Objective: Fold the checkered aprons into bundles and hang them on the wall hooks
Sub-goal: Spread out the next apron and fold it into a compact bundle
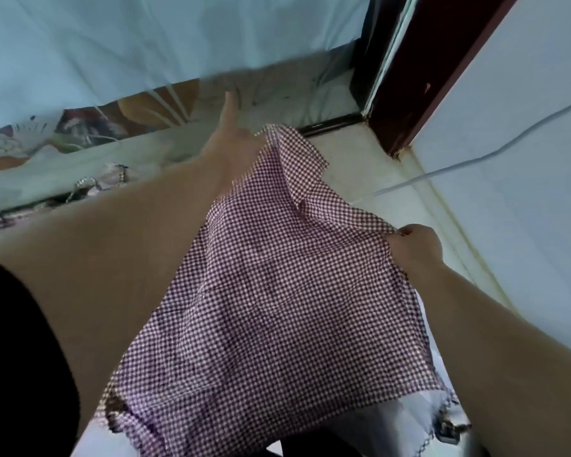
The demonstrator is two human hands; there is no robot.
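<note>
A purple-and-white checkered apron (pixel 271 291) hangs spread out in the air in front of me. My left hand (pixel 234 140) holds its far top corner, with the thumb or a finger sticking up and the rest of the fingers hidden behind the cloth. At the apron's right edge my right hand (pixel 412 245) pinches the fabric between curled fingers. The cloth sags between the two hands, and its lower corner drops toward me. No wall hooks are in view.
A bed with a pale blue sheet (pixel 145 44) and a flowered cover (pixel 80 127) lies to the left and ahead. A dark red door frame (pixel 419 77) stands at the right. A white cable (pixel 475 159) runs along the white wall (pixel 524 176). Pale floor tiles (pixel 360 166) lie below.
</note>
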